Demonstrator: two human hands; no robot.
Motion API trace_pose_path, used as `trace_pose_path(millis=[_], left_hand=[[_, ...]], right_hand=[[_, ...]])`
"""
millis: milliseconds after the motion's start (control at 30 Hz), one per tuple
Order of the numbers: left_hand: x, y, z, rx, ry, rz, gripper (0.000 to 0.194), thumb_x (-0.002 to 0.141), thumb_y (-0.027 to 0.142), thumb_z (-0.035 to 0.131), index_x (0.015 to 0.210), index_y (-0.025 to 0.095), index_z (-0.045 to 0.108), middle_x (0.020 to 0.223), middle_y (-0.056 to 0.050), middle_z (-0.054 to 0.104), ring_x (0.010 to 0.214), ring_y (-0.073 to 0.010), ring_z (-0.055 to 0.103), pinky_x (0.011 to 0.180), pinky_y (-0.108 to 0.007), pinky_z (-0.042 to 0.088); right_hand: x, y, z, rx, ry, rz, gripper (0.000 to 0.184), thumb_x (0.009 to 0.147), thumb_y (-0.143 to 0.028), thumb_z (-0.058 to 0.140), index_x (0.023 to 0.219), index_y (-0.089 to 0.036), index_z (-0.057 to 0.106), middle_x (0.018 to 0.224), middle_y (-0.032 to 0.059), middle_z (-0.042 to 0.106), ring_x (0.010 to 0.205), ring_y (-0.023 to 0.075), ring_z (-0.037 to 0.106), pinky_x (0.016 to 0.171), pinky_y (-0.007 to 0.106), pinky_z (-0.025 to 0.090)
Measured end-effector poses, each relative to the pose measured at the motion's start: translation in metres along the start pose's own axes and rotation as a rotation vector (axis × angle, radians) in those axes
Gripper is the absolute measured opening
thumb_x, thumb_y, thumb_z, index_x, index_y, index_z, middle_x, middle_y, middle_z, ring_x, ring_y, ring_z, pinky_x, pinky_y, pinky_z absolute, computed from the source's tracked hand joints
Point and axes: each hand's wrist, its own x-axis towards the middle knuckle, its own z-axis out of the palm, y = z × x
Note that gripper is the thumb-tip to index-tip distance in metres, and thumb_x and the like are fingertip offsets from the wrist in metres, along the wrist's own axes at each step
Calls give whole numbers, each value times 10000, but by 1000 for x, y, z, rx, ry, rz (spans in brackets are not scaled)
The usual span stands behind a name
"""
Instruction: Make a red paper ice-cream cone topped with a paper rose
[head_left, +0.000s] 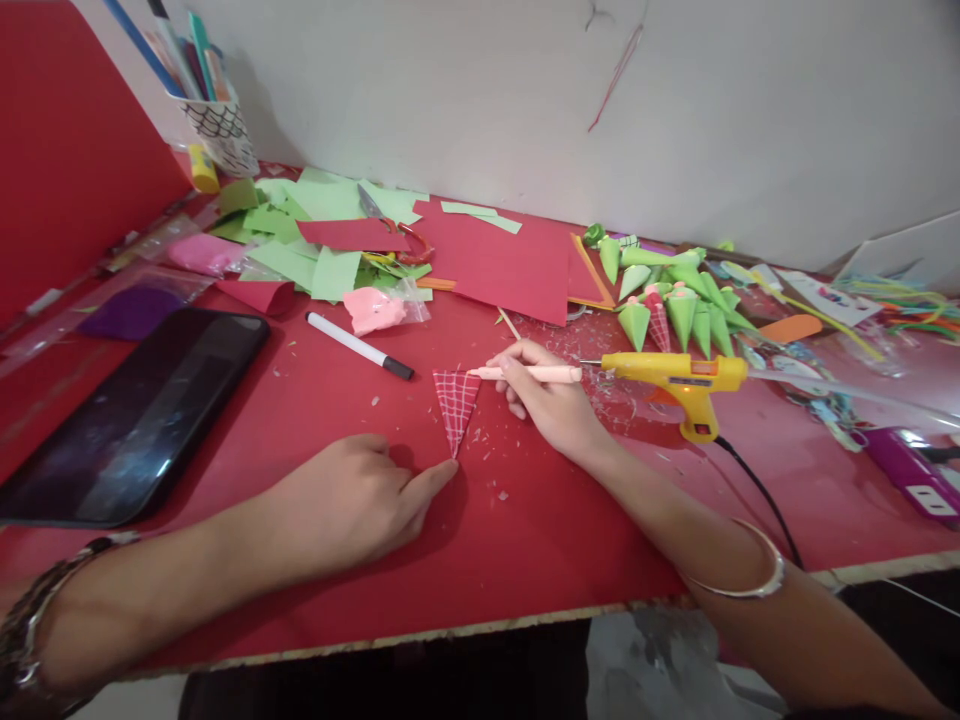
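A small red paper cone (455,405) with a white grid drawn on it lies flat on the red table (525,540), its tip toward me. My left hand (360,500) rests on the table with the fingers curled and one finger pressing the cone's tip. My right hand (547,400) is closed on a pale pink pen (525,373), whose tip touches the cone's upper right corner.
A yellow glue gun (679,380) stands just right of my right hand, cord trailing to the table edge. Green paper cones (675,300) lie behind it. A black-capped marker (360,345), a dark tablet (142,415), paper scraps with scissors (375,215) and a pen cup (217,125) sit left and behind.
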Motion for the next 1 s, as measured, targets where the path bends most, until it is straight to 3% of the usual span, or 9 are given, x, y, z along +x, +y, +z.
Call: trace_pose_path(millis=[267,433,533,600,667,767,867,1000], left_hand=[[3,-2,0,0,42,-1,226,818,143,356,900,136,566,413,30,504,362,-123,434,426,-261,344],[6,-4,-1,10,78,2,211,827,178,365,840,158,574,438,31,527,394,-114,468,454,-252,367],[6,-7,-4,73,130,-67,211,826,212,371,776,176,572,437,38,531,379,-102,467,461,-237,367],[7,-9,-6,136,133,-177,219,821,268,379,746,179,564,441,31,537,384,-114,488,449,-235,358],[11,-10,-8,166,52,-339,263,814,366,380,793,171,557,496,6,574,413,-142,527,427,-238,342],[28,-9,-13,103,-160,-602,516,785,544,357,1056,120,469,721,-70,645,500,-193,590,399,-239,327],[54,-7,-17,33,-255,-670,653,729,600,415,1158,109,376,913,-129,628,623,-241,627,435,-255,369],[79,-14,-18,37,-348,-685,514,708,486,513,1052,112,442,877,-140,632,677,-272,632,470,-281,402]], right_hand=[[0,-1,0,47,66,-120,147,850,-313,419,906,-204,500,673,-33,481,528,66,469,475,199,399],[0,4,-1,-51,104,-223,154,863,-281,387,975,-215,468,898,33,566,803,129,560,672,268,458],[-2,4,-1,-189,32,-290,139,848,-220,406,973,-210,465,988,53,576,946,160,542,831,330,417],[-3,3,-1,-276,-35,-329,162,835,-192,415,988,-215,465,1005,53,579,958,171,538,853,343,401],[-4,1,-1,-329,-73,-353,177,836,-185,407,997,-223,471,998,49,585,947,178,540,840,343,401],[-5,1,0,-341,-83,-361,177,843,-188,390,991,-227,477,983,51,590,926,182,543,816,337,400],[-4,1,-1,-312,-81,-360,160,839,-195,390,974,-220,473,952,53,588,900,179,544,795,323,398],[-4,1,-2,-241,-69,-330,133,837,-221,385,945,-213,462,913,40,574,857,165,544,767,299,399]])
